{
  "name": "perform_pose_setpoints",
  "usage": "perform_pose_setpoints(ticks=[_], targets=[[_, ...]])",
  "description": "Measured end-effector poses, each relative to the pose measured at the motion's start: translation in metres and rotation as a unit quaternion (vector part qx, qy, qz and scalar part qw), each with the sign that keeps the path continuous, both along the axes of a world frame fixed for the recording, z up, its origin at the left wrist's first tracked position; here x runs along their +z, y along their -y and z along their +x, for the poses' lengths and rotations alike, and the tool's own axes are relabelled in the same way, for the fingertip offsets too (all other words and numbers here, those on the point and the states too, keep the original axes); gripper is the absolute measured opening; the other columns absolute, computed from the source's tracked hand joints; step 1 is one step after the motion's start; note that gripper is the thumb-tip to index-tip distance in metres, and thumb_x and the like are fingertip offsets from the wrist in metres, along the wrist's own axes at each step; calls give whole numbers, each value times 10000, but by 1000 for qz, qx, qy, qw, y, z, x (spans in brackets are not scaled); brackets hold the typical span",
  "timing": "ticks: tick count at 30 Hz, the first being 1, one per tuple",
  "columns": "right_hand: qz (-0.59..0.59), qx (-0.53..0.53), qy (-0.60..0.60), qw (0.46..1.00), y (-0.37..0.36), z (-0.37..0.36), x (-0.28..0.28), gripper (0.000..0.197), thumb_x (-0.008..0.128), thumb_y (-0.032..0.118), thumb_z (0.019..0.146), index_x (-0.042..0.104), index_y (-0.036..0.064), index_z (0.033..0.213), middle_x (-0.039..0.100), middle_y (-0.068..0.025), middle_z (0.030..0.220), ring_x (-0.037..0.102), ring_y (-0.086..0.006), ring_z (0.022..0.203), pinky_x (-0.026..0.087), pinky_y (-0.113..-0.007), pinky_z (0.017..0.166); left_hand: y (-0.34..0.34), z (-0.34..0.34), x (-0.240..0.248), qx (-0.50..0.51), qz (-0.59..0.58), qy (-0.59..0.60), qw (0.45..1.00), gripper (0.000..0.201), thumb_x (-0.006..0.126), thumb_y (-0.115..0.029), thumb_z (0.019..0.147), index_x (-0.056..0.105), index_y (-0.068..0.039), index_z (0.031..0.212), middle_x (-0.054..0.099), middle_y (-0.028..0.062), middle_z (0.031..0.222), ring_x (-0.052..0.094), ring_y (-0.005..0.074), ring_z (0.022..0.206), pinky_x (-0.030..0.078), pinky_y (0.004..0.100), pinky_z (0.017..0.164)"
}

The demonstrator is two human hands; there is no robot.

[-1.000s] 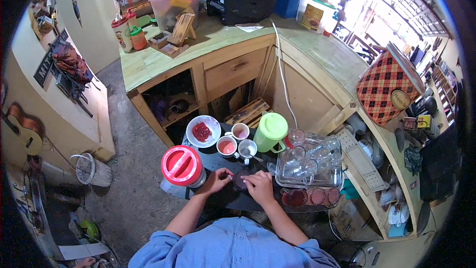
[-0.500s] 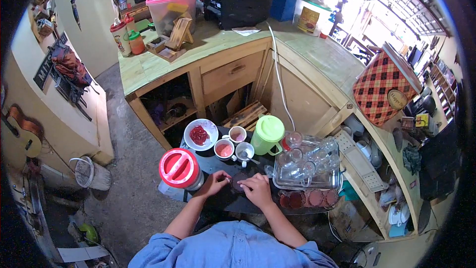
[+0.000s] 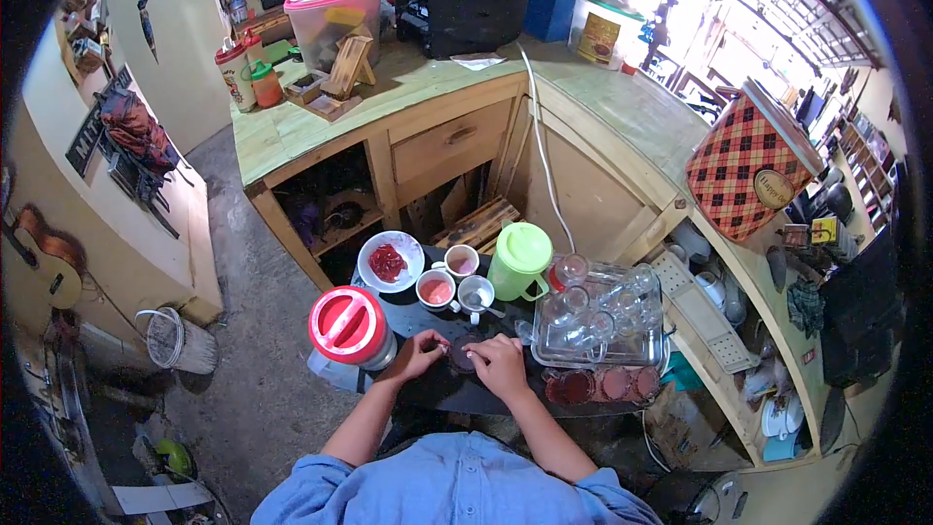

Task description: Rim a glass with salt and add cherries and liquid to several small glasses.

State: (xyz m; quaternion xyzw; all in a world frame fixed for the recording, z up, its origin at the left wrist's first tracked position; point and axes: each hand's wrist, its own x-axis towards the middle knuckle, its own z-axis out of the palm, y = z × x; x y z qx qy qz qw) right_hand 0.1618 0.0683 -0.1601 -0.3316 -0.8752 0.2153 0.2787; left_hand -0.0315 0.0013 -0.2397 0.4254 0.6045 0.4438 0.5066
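Observation:
A small dark round thing (image 3: 462, 358), its kind too dim to make out, lies low between my hands on the dark table. My left hand (image 3: 420, 354) has its fingers curled in at its left edge. From the other side, the bent fingers of my right hand (image 3: 499, 365) press on its right edge. Beyond them stand a white mug with a spoon (image 3: 476, 294), a mug of pink contents (image 3: 435, 289) and another mug (image 3: 462, 260). A red-lidded jug (image 3: 347, 325) is left of my left hand. Reddish-brown filled glasses (image 3: 614, 384) stand right of my right hand.
Upturned glass mugs fill a clear tray (image 3: 622, 366) at the right. A green lidded pitcher (image 3: 522, 258) and a white bowl with red contents (image 3: 391, 262) stand at the back. Behind them runs a wooden counter (image 3: 428, 87). A white bucket (image 3: 182, 340) stands on the floor left.
The view has shifted slightly, so the tabletop things sit a little higher and further left. My hands stay at the dark round thing, the right one's fingers slightly repositioned.

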Motion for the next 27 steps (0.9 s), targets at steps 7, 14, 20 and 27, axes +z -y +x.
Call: perform_pose_setpoints(ticks=[7, 14, 20, 27], targets=[[1, -1, 3, 1000, -1, -2, -3, 91, 670, 141, 731, 713, 148, 812, 660, -5, 753, 566, -193, 748, 378, -340, 713, 1, -1, -10, 4, 41, -26, 999, 139, 599, -128, 860, 590, -32, 959, 630, 32, 870, 584, 107, 837, 460, 261, 761], [35, -18, 7, 999, 0, -2, 0, 87, 677, 147, 726, 712, 144, 805, 652, -10, 734, 563, -195, 743, 375, -345, 723, 0, -1, -2, 5, 10, -34, 999, 151, 650, -168, 832, 607, -52, 918, 621, 13, 875, 559, 102, 860, 445, 279, 805], [41, -34, -12, 999, -1, -2, -3, 91, 667, 135, 718, 712, 145, 797, 648, -3, 725, 559, -192, 748, 369, -345, 729, 1, -1, 0, -3, 29, -38, 999, 155, 602, -121, 842, 595, -28, 966, 630, 33, 870, 578, 102, 817, 462, 262, 748], [19, -15, -18, 1000, -3, -2, -3, 83, 670, 140, 719, 712, 152, 790, 651, 0, 744, 561, -190, 752, 368, -348, 716, 0, -2, 7, -7, 1, -7, 1000, 169, 635, -168, 844, 590, -38, 942, 619, 34, 912, 560, 119, 894, 443, 294, 831]])
